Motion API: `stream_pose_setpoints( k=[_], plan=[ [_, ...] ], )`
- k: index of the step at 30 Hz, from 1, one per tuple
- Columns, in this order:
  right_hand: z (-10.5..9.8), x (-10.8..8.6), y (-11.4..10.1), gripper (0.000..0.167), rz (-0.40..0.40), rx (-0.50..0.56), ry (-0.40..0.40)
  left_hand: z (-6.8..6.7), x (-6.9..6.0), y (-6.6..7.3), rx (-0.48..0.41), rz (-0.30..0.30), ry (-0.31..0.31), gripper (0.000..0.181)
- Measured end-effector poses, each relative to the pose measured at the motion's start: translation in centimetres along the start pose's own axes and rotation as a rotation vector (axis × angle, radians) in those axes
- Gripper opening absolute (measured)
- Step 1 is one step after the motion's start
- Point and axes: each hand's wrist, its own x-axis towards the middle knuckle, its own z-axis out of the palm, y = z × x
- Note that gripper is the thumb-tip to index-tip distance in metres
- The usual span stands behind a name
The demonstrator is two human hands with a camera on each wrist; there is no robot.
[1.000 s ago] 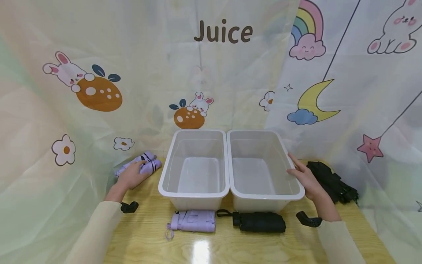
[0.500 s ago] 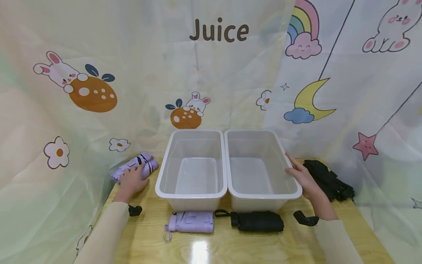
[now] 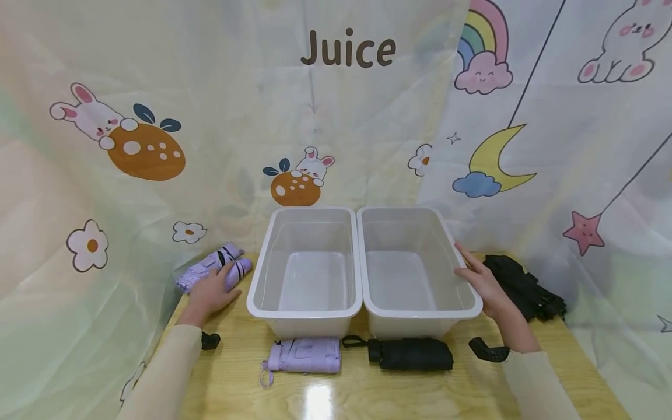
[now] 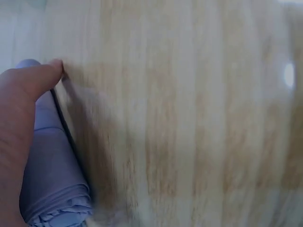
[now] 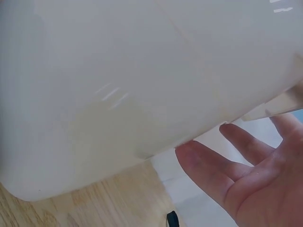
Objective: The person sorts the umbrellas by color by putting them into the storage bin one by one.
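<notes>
Two folded purple umbrellas lie side by side at the back left, and my left hand (image 3: 212, 290) rests over the nearer purple umbrella (image 3: 238, 269). In the left wrist view its thumb (image 4: 45, 75) lies across that umbrella (image 4: 52, 161), the tip reaching past its edge; the other fingers are hidden there. The farther purple umbrella (image 3: 205, 267) lies against the backdrop. At the right, my right hand (image 3: 489, 289) touches the outer side of the right white bin (image 3: 422, 314) with extended fingers; the right wrist view shows fingertips on the bin wall (image 5: 109, 85).
Beside it stands the left white bin (image 3: 304, 314). In front of the bins lie another purple umbrella (image 3: 305, 356) and a black folded umbrella (image 3: 412, 354). More black folded fabric (image 3: 525, 289) sits right of my right hand. A printed cloth (image 3: 220, 105) hangs behind the wooden table (image 3: 252, 396).
My left hand first reaches across both purple umbrellas, then draws back toward me and settles over the nearer one. The right hand keeps its place at the bin; the head view shifts slightly.
</notes>
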Motion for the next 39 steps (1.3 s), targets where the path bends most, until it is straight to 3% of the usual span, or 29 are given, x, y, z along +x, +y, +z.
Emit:
stream_pose_setpoints(
  k=[8, 12, 17, 22, 30, 39],
  plan=[
    [0.1, 0.0, 0.3, 0.068, 0.002, 0.02, 0.008, -0.4, 0.0, -0.4, -0.141, -0.066, 0.001, 0.074],
    [0.1, 0.1, 0.3, 0.067, 0.005, 0.025, 0.004, -0.7, -0.2, -0.1, -0.133, -0.08, 0.0, 0.075],
    [0.1, 0.2, 0.1, 0.067, -0.005, 0.001, 0.022, -0.9, -0.4, -0.1, -0.136, -0.06, 0.019, 0.073],
    [-0.1, 0.1, 0.4, 0.066, 0.002, -0.002, 0.023, -1.7, -1.1, -0.1, -0.179, -0.045, -0.002, 0.072],
    [0.2, 0.1, 0.5, 0.066, -0.026, 0.006, 0.013, -6.3, -0.7, 0.2, -0.157, -0.044, 0.013, 0.069],
    [0.1, -0.1, 0.6, 0.067, -0.019, 0.006, 0.018, -11.4, 0.8, 2.1, -0.174, 0.05, 0.033, 0.064]
  ],
)
